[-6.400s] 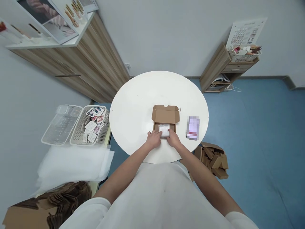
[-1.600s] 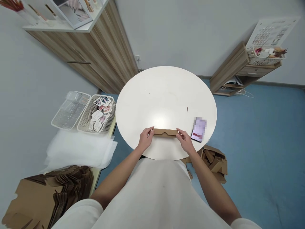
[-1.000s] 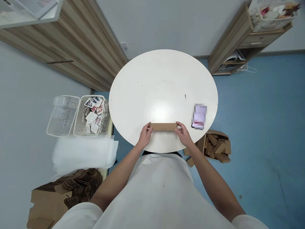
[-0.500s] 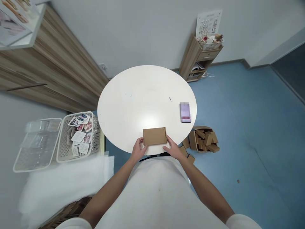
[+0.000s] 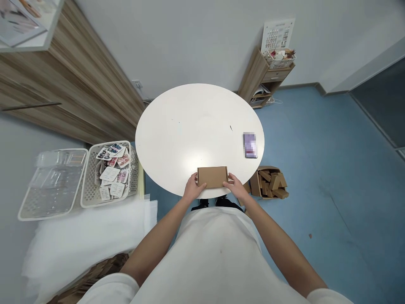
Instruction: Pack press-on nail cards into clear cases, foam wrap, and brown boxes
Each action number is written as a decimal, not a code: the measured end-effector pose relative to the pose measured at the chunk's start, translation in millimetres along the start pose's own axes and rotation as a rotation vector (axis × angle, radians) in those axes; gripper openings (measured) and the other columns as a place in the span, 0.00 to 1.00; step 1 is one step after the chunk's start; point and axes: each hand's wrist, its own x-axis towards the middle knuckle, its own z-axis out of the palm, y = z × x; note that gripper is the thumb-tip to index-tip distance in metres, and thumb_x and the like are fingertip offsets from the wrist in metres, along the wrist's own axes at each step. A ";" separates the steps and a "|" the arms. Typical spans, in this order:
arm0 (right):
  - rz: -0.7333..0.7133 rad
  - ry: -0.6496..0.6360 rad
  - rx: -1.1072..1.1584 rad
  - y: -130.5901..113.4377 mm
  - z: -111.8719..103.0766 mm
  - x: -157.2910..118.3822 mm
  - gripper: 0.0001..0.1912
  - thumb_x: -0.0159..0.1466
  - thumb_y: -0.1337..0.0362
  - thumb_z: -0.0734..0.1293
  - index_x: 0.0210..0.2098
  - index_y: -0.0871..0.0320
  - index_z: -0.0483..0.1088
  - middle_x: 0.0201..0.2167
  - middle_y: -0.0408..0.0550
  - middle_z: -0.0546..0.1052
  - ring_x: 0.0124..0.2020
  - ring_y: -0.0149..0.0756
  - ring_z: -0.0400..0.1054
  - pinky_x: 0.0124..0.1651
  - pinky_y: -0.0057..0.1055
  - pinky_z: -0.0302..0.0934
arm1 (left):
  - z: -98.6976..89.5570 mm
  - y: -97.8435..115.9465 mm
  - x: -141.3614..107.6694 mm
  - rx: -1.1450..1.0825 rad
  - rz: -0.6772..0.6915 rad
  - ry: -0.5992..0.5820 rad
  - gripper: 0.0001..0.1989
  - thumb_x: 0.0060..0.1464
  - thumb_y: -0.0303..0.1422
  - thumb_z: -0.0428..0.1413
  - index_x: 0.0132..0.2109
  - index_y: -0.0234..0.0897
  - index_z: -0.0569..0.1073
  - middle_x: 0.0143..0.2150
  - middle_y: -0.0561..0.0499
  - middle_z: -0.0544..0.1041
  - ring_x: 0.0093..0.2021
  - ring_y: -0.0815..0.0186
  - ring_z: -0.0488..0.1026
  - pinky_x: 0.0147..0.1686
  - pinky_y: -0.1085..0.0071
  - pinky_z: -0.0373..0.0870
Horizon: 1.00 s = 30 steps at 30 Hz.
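A flat, closed brown cardboard box (image 5: pixel 212 177) lies at the near edge of the white oval table (image 5: pixel 190 114). My left hand (image 5: pixel 193 187) grips its left end, thumb against the near left corner. On the opposite end, my right hand (image 5: pixel 237 185) holds the box in the same way, its thumb at the near right corner. The fingertips beyond both ends are partly hidden by the box.
A purple, blurred-out object (image 5: pixel 250 145) lies near the table's right edge. Right of the table, an open carton (image 5: pixel 255 185) on the floor holds several small brown boxes. At left stand a white basket (image 5: pixel 134 173) of packaged cards and a clear-plastic-filled basket (image 5: pixel 23 211).
My right thumb has come in against the box's near edge, and the hand sits closer around that end. The whole view has shifted slightly; the box stays at the near table edge.
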 end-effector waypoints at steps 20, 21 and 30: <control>0.048 0.419 0.142 94.0 -158.3 -49.3 0.35 0.50 0.56 0.67 0.56 0.56 0.57 0.49 0.54 0.64 0.41 0.38 0.67 0.46 0.41 0.63 | 167.7 121.3 -2.1 0.104 0.248 -0.333 0.36 0.45 0.45 0.57 0.59 0.40 0.55 0.52 0.40 0.61 0.48 0.56 0.66 0.41 0.60 0.68; 0.064 0.472 0.159 106.0 -169.3 -53.9 0.36 0.50 0.56 0.67 0.57 0.56 0.56 0.50 0.54 0.63 0.42 0.39 0.66 0.47 0.41 0.62 | 184.7 129.6 -0.8 0.130 0.262 -0.379 0.36 0.45 0.45 0.57 0.59 0.40 0.55 0.51 0.40 0.61 0.47 0.56 0.66 0.41 0.60 0.68; 0.277 0.782 0.377 197.3 -251.0 -88.8 0.41 0.49 0.50 0.67 0.59 0.55 0.52 0.52 0.54 0.62 0.50 0.44 0.61 0.53 0.44 0.57 | 347.1 188.0 13.8 0.286 0.331 -0.757 0.33 0.45 0.36 0.58 0.58 0.38 0.58 0.52 0.42 0.67 0.48 0.57 0.67 0.48 0.57 0.64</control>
